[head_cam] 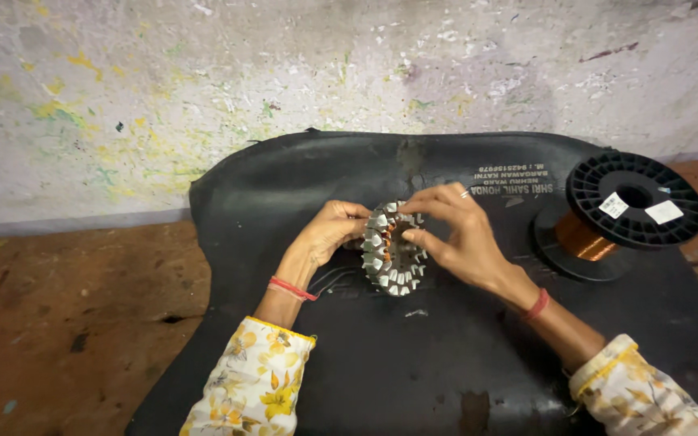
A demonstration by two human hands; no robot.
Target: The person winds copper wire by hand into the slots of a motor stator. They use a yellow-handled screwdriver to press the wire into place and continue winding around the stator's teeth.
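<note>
A stator (393,252), a ring of grey metal teeth with copper windings showing between them, is held on edge just above the middle of a black mat (414,355). It is gripped from the left by the left hand (329,234), whose fingers are curled around its rim. The right hand (454,230) is closed over the ring's top and right side, with fingertips pinched at the teeth. A red thread is worn on each wrist, and floral sleeves cover the forearms. Well apart to the right, a black spool (632,202) of copper wire is tilted on the mat. The mat is spread on a brown floor (66,323) against a paint-flecked wall (203,73).
</note>
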